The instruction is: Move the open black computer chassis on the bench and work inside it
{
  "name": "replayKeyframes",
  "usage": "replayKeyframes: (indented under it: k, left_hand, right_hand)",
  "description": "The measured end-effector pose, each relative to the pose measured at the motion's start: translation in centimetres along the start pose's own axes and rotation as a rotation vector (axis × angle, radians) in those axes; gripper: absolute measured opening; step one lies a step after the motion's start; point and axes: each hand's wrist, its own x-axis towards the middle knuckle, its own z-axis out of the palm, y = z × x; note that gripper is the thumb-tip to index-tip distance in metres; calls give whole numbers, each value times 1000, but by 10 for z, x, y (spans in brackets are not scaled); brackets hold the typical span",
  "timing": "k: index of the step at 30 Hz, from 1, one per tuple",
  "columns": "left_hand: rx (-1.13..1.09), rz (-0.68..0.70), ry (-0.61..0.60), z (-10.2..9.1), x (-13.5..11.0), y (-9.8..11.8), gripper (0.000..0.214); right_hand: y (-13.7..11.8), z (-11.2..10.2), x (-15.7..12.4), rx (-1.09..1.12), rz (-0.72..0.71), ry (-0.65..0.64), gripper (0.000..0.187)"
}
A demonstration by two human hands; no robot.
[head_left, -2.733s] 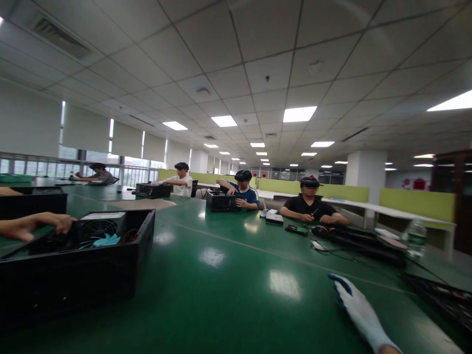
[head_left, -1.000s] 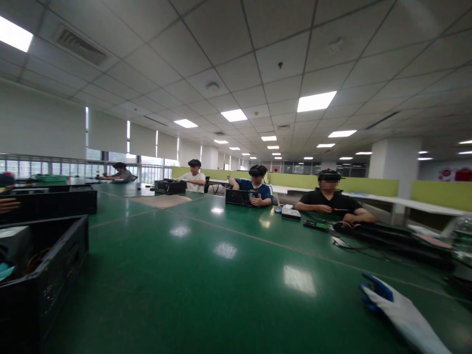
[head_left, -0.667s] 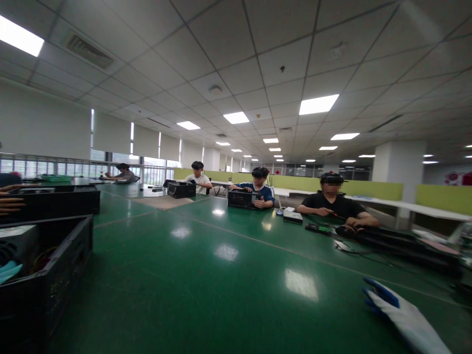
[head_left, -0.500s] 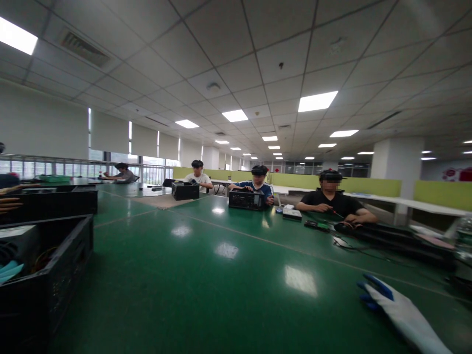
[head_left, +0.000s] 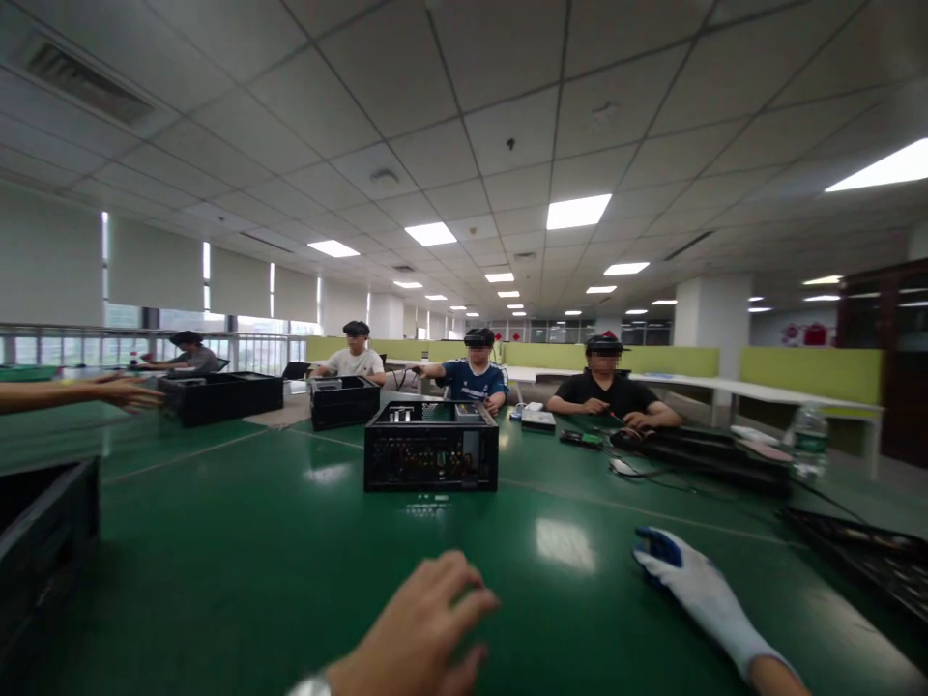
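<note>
While left hand (head_left: 427, 628) reaches, computer case (head_left: 430, 459) broadside, long axis left-right

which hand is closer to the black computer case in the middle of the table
Left. The bare left hand reaches over the green table straight below the computer case, apart from it. The gloved right hand lies flat farther off to its right.

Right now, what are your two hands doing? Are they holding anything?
Left hand: bare, open, holding nothing, above the green table.
Right hand: in a white glove, open, lying flat on the table, holding nothing.
</note>
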Motion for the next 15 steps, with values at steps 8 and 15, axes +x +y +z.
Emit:
replayKeyframes:
  k: [8,15]
  left_hand:
    - [301,-582,-28,-50,148,-194,50]
    - [363,-701,-189,-50,159,-201,40]
  right_hand:
    - [11,12,2,-46,-59,10,82]
    - [22,27,18,-91,-96,3,80]
